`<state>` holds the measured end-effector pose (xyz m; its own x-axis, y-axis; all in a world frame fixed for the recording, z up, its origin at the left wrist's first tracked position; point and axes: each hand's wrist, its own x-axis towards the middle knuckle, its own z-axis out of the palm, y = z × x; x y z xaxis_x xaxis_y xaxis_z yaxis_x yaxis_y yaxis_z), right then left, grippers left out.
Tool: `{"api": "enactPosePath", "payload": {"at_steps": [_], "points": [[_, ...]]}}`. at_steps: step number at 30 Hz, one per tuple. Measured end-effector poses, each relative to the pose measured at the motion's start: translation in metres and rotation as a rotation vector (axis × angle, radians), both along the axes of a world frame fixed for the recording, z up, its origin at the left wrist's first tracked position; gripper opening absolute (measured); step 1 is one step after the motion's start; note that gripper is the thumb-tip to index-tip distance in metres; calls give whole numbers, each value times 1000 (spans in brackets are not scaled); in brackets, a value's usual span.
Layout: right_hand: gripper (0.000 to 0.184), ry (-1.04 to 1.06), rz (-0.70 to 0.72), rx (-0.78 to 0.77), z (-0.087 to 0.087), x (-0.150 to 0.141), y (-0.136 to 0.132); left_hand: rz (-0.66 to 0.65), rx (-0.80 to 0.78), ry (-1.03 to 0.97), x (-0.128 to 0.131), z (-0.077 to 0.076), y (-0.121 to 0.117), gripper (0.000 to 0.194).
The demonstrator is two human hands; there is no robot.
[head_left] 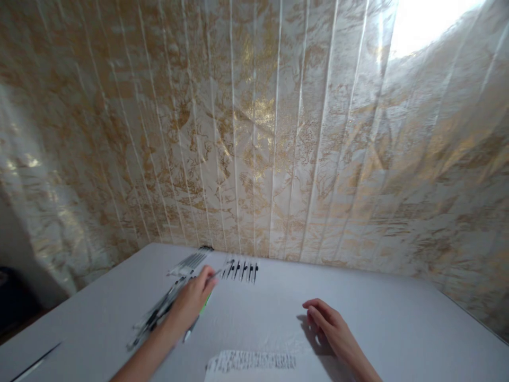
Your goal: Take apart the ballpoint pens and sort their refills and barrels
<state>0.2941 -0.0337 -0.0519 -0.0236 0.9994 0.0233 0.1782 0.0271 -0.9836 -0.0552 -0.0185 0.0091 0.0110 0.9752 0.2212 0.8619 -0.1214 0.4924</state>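
pen (217, 273), blurred and partly hidden, sits pinched in the left hand's (200, 285) grip; the right hand's (333, 327) is loosely apart.

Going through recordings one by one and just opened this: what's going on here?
A person's left hand seems to hold a slim, pen-like item, somewhat blurred, beside a loose pile of similar items on the white table. More lie in a neat row beyond. The right hand, fingers curled, shows nothing held. A marked sheet lies nearest the person.
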Motion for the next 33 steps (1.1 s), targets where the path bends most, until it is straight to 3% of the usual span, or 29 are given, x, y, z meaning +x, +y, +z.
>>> {"api": "enactPosePath", "payload": {"at_steps": [5, 8, 14, 21, 23, 24, 28, 33], "points": [[66, -227, 50, -5, 17, -18, -3, -421, 79, -154, 103, -25, -23, 14], [66, -324, -11, 32, 11, -26, 3, -487, 52, -170, 127, -38, -22, 16], [61, -388, -57, 60, -10, -33, 12, -445, -46, -235, 117, -52, -8, 11], [51, -335, -9, 144, -4, -32, 4, -487, -105, -81, 116, -50, -8, 27], [51, -326, -16, 138, -6, -32, 2, -468, -124, -5, 116, -47, -11, 20], [52, -326, -28, 133, -7, -32, 2, -461, -116, 16, 117, -46, -13, 14], [57, -332, -52, 69, -12, -32, 2, -497, 4, 39, 119, -45, -19, 30], [58, -301, -24, 38, -13, -34, 1, -501, 149, 73, 121, -54, -15, 23]]}}
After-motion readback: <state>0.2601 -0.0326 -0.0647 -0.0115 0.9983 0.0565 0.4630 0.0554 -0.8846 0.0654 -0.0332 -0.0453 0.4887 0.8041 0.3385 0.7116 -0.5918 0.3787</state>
